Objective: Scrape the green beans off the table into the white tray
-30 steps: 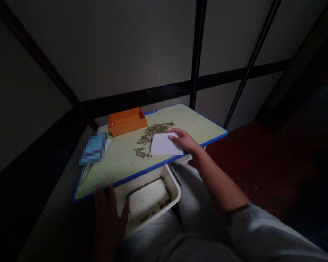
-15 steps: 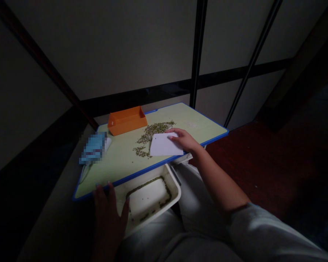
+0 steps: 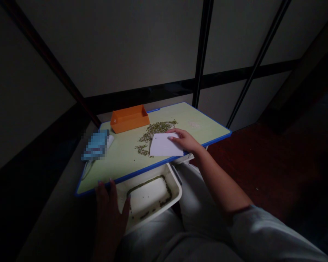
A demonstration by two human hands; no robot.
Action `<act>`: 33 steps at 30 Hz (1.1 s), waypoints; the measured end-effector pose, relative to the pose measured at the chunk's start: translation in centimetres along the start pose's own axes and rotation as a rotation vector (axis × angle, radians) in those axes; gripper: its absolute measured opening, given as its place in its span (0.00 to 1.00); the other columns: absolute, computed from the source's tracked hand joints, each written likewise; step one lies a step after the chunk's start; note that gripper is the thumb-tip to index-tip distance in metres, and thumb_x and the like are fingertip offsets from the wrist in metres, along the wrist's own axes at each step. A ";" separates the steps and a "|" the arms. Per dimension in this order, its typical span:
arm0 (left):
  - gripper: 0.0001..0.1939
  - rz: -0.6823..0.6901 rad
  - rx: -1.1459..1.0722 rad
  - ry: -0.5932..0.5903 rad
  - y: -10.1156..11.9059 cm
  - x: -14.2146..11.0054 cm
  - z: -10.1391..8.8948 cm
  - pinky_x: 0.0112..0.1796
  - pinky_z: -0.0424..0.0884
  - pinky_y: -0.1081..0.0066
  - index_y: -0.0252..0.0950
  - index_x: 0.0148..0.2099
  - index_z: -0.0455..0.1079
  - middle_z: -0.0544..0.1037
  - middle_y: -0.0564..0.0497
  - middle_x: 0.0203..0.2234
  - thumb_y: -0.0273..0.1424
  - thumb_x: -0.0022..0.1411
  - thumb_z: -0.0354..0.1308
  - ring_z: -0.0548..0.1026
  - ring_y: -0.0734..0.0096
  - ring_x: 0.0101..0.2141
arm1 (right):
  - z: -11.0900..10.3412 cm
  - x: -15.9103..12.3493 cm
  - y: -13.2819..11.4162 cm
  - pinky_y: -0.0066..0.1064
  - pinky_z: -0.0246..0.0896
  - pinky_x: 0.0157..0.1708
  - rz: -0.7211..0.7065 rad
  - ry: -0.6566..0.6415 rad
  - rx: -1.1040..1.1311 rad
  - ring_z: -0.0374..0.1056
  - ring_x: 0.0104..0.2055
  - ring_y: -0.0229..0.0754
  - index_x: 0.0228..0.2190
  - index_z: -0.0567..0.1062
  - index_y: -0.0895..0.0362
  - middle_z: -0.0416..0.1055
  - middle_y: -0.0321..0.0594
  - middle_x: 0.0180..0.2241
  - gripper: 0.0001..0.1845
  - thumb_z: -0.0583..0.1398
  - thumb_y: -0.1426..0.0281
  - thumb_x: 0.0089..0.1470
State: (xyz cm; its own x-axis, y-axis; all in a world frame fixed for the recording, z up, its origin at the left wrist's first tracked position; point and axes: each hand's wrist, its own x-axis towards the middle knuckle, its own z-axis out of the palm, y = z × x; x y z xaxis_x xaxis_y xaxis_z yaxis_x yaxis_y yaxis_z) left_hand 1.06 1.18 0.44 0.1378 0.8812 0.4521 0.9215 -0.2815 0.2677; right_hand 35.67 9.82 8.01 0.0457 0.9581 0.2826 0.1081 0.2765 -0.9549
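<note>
My right hand [image 3: 182, 139] grips a flat white scraper [image 3: 165, 145] with a small hole in one corner, thumb on top. It lies against the tabletop close to the front edge. Scattered small green beans [image 3: 158, 128] lie behind and left of the scraper, with a smaller patch [image 3: 143, 150] at its left side. My left hand [image 3: 110, 207], in shadow, has its fingers spread at the left end of a white tub [image 3: 177, 189], fingertips by the table edge. Beans line the tub's floor edges. Whether that hand bears on the tub's rim is too dark to tell.
An orange open box [image 3: 129, 123] stands at the back left of the pale green, blue-edged table [image 3: 114, 163]. A blurred-out blue item [image 3: 96, 143] lies at the left side. Cabinet panels [image 3: 142, 47] rise behind the table. The tub sits below the front edge, over my lap.
The view has shifted slightly. Both hands, the scraper and the beans keep practically the same places relative to the table.
</note>
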 end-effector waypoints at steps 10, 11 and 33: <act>0.39 0.006 -0.001 0.023 0.3 -0.1 0.0 0.63 0.47 0.42 0.36 0.68 0.37 0.35 0.35 0.69 0.42 0.60 0.49 0.35 0.47 0.68 | -0.2 -0.1 0.0 0.24 0.58 0.27 0.006 -0.052 -0.017 0.64 0.30 0.35 0.42 0.75 0.58 0.73 0.39 0.36 0.19 0.63 0.65 0.47; 0.39 0.007 -0.002 0.021 0.2 -0.1 -0.1 0.63 0.47 0.42 0.36 0.68 0.38 0.35 0.36 0.69 0.42 0.60 0.49 0.35 0.46 0.68 | -0.2 -0.1 0.0 0.25 0.58 0.27 0.002 -0.055 -0.021 0.64 0.30 0.36 0.42 0.75 0.59 0.73 0.39 0.36 0.19 0.63 0.65 0.47; 0.38 -0.023 -0.011 0.016 0.6 -0.1 -0.1 0.63 0.46 0.43 0.34 0.68 0.39 0.36 0.34 0.69 0.42 0.61 0.47 0.35 0.48 0.68 | 0.6 -0.3 0.0 0.26 0.62 0.32 -0.071 -0.127 -0.164 0.68 0.34 0.37 0.43 0.76 0.59 0.75 0.43 0.42 0.18 0.62 0.66 0.50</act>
State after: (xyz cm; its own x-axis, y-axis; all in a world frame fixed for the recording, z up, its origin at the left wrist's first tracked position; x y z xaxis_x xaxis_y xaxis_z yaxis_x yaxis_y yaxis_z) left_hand 1.51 0.86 0.66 0.1107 0.8815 0.4591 0.9202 -0.2654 0.2877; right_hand 35.06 9.55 7.85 -0.0917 0.9412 0.3250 0.2671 0.3377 -0.9026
